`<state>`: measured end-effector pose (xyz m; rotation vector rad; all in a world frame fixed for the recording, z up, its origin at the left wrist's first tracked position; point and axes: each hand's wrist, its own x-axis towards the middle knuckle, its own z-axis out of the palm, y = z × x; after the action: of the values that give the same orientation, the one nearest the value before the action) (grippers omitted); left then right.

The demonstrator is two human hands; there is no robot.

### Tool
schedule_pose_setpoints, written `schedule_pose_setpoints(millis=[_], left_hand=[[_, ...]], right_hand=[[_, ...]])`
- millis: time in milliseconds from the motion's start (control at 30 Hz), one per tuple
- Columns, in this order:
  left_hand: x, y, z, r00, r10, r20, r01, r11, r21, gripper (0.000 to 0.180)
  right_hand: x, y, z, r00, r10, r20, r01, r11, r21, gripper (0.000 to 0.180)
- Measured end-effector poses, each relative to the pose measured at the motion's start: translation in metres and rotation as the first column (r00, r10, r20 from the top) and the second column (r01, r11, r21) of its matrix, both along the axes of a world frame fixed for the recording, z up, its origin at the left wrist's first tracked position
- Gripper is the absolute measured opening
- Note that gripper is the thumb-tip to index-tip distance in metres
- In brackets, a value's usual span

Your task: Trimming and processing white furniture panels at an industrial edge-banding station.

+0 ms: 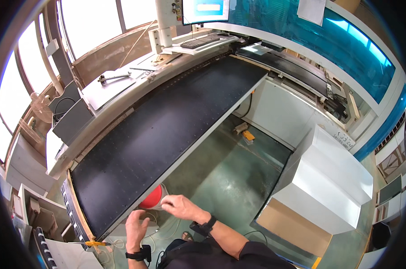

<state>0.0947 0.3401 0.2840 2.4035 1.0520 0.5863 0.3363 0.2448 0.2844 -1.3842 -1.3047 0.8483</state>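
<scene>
My left hand (136, 227) is at the near edge of a long black worktable (167, 121), thumb and fingers apart, holding nothing that I can see. To its right, my right hand (184, 209) hangs in the air with its fingers curled in; nothing shows in them. Behind and below the right hand stands a red bucket (152, 197), partly covered by the table edge. A black band with a small device circles each wrist.
White panels (324, 179) are stacked at the right above a brown board (295, 223). A machine with a blue see-through cover (310, 40) fills the far right. A keyboard (199, 42) and a monitor (205, 11) stand at the back. Loose cables (155, 240) lie near my feet.
</scene>
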Motion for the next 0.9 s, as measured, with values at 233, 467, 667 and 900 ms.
schedule_pose_setpoints(millis=[233,467,667,900], left_hand=[[-0.024,0.053,-0.011,0.977,0.195,0.091,-0.200,0.978,0.053,0.031],[-0.009,0.082,-0.012,0.998,0.032,0.051,-0.039,0.989,0.141,0.038],[-0.010,0.097,-0.039,0.995,-0.102,0.005,0.097,0.960,0.263,0.041],[-0.004,0.092,-0.037,0.998,-0.060,-0.025,0.065,0.946,0.317,0.033]], right_hand=[[0.015,0.092,-0.027,0.935,-0.298,0.191,0.265,0.947,0.184,0.024],[-0.003,0.174,-0.040,0.710,-0.586,0.391,0.484,0.809,0.334,0.038],[0.003,0.188,-0.050,0.617,-0.665,0.421,0.549,0.747,0.375,0.037],[0.018,0.206,-0.049,0.547,-0.707,0.448,0.541,0.707,0.456,0.036]])
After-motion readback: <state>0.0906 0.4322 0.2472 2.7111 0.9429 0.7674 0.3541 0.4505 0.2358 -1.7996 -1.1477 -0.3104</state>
